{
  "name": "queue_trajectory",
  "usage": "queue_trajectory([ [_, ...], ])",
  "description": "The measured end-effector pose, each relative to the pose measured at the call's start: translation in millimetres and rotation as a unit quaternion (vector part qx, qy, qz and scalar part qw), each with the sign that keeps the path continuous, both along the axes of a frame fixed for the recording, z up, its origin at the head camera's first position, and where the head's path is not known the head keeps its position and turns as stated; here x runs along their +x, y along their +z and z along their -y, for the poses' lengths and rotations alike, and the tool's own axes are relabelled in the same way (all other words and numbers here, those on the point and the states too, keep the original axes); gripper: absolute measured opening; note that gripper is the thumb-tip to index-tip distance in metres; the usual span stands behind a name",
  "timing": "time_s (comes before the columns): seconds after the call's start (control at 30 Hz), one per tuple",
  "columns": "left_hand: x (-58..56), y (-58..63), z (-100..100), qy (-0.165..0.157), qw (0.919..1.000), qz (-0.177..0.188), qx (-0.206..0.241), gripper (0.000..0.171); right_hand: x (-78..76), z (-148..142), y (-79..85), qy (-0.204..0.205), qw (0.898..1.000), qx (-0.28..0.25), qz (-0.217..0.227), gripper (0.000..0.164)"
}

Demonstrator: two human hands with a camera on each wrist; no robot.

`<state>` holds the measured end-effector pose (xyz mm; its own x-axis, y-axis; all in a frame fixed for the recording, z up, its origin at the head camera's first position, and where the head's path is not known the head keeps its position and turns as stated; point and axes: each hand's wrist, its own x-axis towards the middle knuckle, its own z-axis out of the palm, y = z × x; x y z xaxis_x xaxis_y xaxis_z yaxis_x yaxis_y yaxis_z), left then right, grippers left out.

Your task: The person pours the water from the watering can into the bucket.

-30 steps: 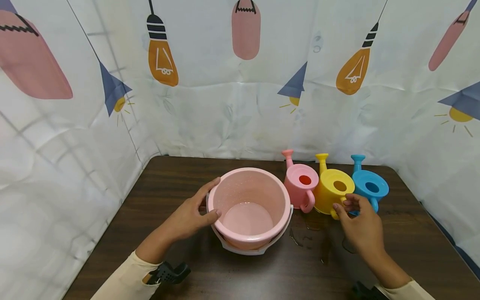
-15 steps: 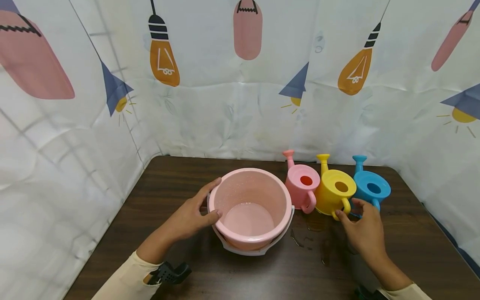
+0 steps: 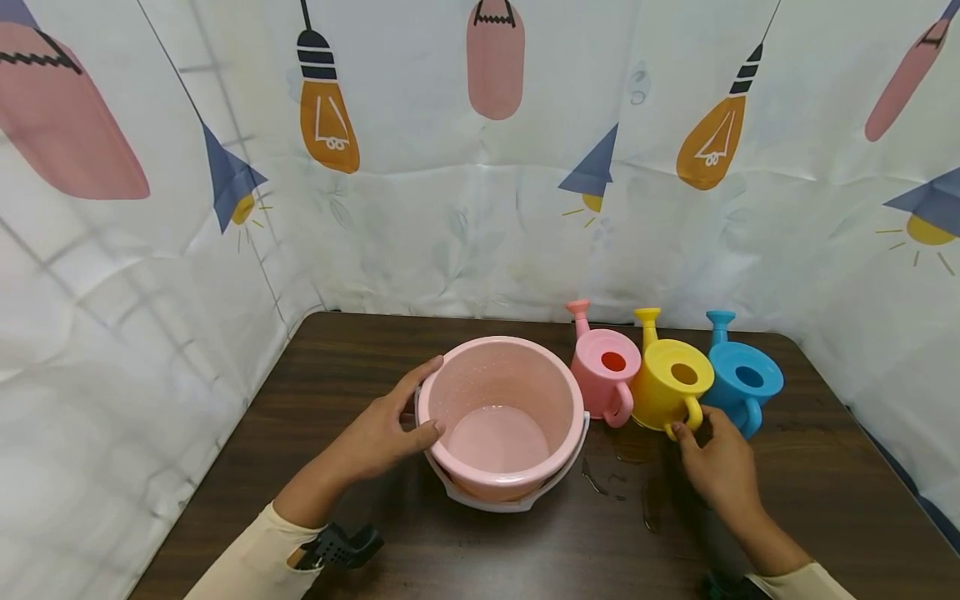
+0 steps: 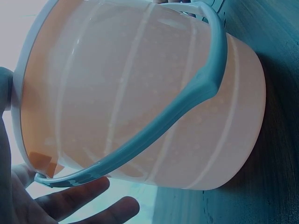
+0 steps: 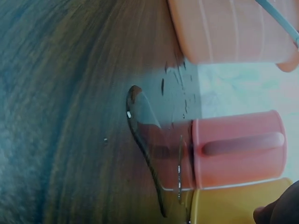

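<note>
A pink bucket [image 3: 498,417] stands on the dark wooden table, its pale handle [image 4: 154,128] hanging down the side. My left hand [image 3: 382,429] rests on the bucket's left rim, thumb at the edge and the other fingers spread along the outside, fairly straight in the left wrist view. To the right are three toy watering cans: pink [image 3: 603,375], yellow [image 3: 667,387] and blue [image 3: 742,383]. With thumb and fingers, my right hand [image 3: 720,458] pinches the lower part of the yellow can's handle. Only a dark fingertip shows in the right wrist view.
Streaks of spilled water [image 5: 145,149] lie on the table [image 3: 600,558] in front of the cans. Behind and left of the table hangs a white printed curtain [image 3: 420,225]. The bucket stands close beside the pink can.
My right hand has shifted slightly, its fingers drawing in around the yellow can's handle and uncovering the blue can's handle. The left hand and the bucket stay put.
</note>
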<state>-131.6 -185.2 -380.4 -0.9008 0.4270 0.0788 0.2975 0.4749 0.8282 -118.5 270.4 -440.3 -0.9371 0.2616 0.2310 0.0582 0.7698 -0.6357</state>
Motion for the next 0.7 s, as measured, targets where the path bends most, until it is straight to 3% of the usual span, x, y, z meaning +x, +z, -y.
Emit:
queue_trajectory([
  [0.47,0.0,0.6,-1.2,0.002,1.0,-0.001,0.001,0.082,2.8,-1.0,-5.8,-0.006,0.997,0.041,-0.06,0.032],
  [0.7,-0.1,1.2,-1.7,0.0,1.0,-0.009,0.0,0.081,3.0,-2.8,-2.1,-0.025,0.997,0.045,-0.063,0.029],
])
